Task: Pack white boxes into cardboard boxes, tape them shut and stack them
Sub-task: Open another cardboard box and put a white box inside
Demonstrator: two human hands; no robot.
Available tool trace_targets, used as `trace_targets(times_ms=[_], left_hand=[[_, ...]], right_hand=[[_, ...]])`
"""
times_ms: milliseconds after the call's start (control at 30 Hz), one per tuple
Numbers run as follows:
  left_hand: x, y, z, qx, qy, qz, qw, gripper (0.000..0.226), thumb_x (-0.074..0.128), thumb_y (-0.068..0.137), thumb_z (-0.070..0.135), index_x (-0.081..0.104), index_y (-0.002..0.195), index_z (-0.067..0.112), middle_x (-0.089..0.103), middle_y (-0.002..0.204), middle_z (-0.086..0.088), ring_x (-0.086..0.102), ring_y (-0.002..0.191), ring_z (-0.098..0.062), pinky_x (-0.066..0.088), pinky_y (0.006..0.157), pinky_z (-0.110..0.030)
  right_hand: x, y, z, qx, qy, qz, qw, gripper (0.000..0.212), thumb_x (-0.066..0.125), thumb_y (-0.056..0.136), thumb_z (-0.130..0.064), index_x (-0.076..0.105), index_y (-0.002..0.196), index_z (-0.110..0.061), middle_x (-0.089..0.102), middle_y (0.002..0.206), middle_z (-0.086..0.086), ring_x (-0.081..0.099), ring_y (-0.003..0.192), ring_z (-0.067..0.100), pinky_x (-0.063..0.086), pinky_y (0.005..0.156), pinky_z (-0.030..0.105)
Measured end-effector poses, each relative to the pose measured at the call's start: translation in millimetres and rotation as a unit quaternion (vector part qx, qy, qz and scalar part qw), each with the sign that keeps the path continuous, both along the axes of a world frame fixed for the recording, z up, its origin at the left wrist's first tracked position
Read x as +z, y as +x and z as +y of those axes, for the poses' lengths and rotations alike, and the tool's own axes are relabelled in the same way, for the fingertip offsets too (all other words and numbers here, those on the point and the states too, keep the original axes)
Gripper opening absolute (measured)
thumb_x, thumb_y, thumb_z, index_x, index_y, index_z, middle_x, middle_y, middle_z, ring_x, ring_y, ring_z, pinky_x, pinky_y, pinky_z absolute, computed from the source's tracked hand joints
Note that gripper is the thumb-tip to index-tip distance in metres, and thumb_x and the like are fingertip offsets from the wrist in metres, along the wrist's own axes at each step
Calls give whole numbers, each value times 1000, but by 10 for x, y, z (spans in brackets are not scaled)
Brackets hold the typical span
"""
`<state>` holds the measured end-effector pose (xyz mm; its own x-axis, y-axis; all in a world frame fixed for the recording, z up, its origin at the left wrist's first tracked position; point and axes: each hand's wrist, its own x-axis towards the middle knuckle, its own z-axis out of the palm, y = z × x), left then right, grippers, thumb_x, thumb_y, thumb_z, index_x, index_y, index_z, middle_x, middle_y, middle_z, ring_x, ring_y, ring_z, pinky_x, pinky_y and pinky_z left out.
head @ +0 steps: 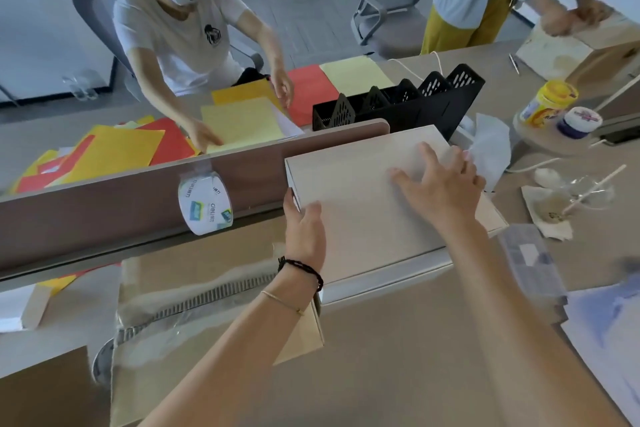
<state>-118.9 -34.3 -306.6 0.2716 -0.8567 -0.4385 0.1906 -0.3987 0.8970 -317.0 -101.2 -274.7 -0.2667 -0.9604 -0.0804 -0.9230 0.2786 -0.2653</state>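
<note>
White box (360, 204) is held flat above the open cardboard box (398, 350), by the desk divider (138, 204). Left hand (304, 229) is curled on its left edge; right hand (440, 180) is pressed on top, fingers spread. Judged stiff, light, smooth; best gripped at opposite edges. Cardboard box interior is hidden; foreground tape is blurred.

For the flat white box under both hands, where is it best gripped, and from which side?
Likely by its two short side edges, one hand from each side. The white box lies broad and flat, too wide to span one-handed. The left hand already wraps the left edge; the right hand lies flat on top and would need to shift to the right edge.
</note>
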Motion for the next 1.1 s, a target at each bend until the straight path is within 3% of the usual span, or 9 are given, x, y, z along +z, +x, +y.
trace_targets(times_ms=[167, 300, 400, 567, 700, 867, 967, 1100], left_hand=[[106, 71, 53, 0, 3, 35, 999, 83, 51, 77, 41, 24, 155, 34, 60, 133, 5, 53, 129, -22, 36, 115, -48], [229, 139, 326, -13, -10, 35, 999, 80, 58, 69, 41, 38, 147, 32, 67, 124, 9, 59, 122, -21, 41, 110, -50], [358, 178, 605, -8, -14, 42, 999, 88, 60, 65, 42, 38, 148, 28, 69, 122, 8, 60, 122, -23, 40, 111, -52], [572, 271, 1086, -12, -47, 67, 997, 62, 54, 78, 26, 47, 140, 27, 69, 123, 2, 62, 120, -25, 41, 111, -54], [671, 502, 1392, 2, -56, 48, 997, 53, 52, 78, 25, 53, 130, 30, 70, 119, 2, 62, 118, -25, 41, 110, -54], [757, 995, 1782, 19, -66, 45, 997, 48, 53, 78, 24, 55, 125, 31, 70, 120, -1, 62, 118, -29, 42, 109, -56], [785, 1400, 2047, 26, -62, 56, 996, 68, 55, 76, 28, 44, 142, 23, 66, 128, -1, 60, 122, -28, 41, 110, -55], [750, 2093, 2427, 42, -66, 69, 995, 92, 64, 64, 39, 34, 151, 30, 59, 140, 1, 55, 130, -26, 37, 113, -54]], right_hand=[[235, 6, 97, -26, 9, -73, 997, 57, 56, 89, -60, 53, 141, -38, 37, 152, 16, 36, 137, 43, 26, 113, 54], [432, 32, 401, -31, -4, -81, 996, 54, 55, 90, -52, 56, 140, -34, 43, 149, 15, 41, 133, 43, 32, 111, 52], [585, 51, 635, -34, -10, -86, 996, 55, 52, 88, -51, 58, 138, -31, 46, 149, 14, 43, 135, 41, 35, 112, 53], [780, 163, 1053, -35, -42, -108, 993, 67, 41, 73, -56, 64, 130, -33, 47, 148, 17, 46, 134, 41, 37, 111, 56], [846, 394, 1319, -25, -36, -109, 993, 50, 51, 88, -47, 63, 134, -32, 51, 142, 15, 48, 129, 42, 38, 108, 49], [884, 892, 1665, -5, -50, -124, 991, 41, 53, 85, -44, 68, 121, -31, 61, 128, 14, 53, 121, 41, 43, 103, 48], [940, 1308, 1891, 16, -52, -134, 989, 45, 50, 81, -46, 69, 118, -31, 62, 125, 12, 54, 118, 40, 45, 103, 52], [1023, 1997, 2251, 40, -54, -128, 990, 44, 52, 86, -44, 68, 124, -31, 60, 130, 13, 53, 121, 41, 43, 105, 50]])
